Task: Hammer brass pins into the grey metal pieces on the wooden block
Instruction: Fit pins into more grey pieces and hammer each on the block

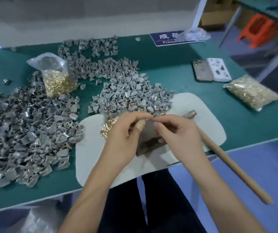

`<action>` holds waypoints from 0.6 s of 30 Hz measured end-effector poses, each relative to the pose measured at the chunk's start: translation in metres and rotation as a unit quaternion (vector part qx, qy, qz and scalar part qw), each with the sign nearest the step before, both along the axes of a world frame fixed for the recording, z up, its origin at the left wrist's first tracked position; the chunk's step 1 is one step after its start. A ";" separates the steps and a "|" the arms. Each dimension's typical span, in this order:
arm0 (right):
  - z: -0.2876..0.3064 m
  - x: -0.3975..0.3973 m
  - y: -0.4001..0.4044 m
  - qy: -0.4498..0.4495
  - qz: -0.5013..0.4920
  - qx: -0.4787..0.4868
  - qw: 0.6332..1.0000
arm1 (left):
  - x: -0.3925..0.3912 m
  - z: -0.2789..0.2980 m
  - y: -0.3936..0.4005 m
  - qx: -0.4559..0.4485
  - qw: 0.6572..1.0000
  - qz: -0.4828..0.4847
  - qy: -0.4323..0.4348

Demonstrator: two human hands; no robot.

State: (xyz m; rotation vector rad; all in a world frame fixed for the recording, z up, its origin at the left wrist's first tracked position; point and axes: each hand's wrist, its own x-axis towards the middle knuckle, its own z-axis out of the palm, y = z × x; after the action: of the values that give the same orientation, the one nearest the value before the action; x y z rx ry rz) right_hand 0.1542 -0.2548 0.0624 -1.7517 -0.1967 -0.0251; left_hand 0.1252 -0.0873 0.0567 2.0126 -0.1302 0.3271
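Grip: left hand [126, 132] and right hand [176, 132] pinch fingertips together over the small dark wooden block [149, 143]; what they clamp is too small to tell, probably a brass pin and a grey metal piece.
Slip risk: the pinched part may drop among the loose brass pins [107, 128] just left of the grip.
Hammer: long wooden-handled hammer [227, 158] lies unheld, right of the grip.
Misalignment risk: a tilted pin would likely bend when struck.
Stock: grey metal pieces [131, 96] heaped just beyond the grip.

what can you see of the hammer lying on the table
The hammer lies untouched on the white mat, to the right of the right hand. Its long, pale brown, wooden-looking handle slants toward the viewer and juts past the table edge. The dull grey metal head points toward the pile of grey pieces, partly hidden behind the hand.
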 end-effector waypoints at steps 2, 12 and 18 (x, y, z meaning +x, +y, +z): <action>-0.002 0.003 -0.006 -0.012 -0.009 -0.009 1.000 | -0.001 -0.007 -0.011 -0.049 0.999 0.008 -0.002; -0.020 0.019 -0.023 -0.025 0.009 -0.020 0.999 | 0.007 -0.024 -0.035 -0.107 0.992 0.071 0.020; -0.031 0.027 -0.026 -0.016 0.017 -0.007 1.000 | 0.007 -0.027 -0.039 -0.035 0.995 0.096 0.018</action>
State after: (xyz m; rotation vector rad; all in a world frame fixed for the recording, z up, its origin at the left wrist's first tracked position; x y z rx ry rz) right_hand 0.1810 -0.2810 0.0318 -1.7619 -0.2503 -0.0263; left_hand 0.1319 -0.1259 0.0300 1.9646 0.0969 0.4116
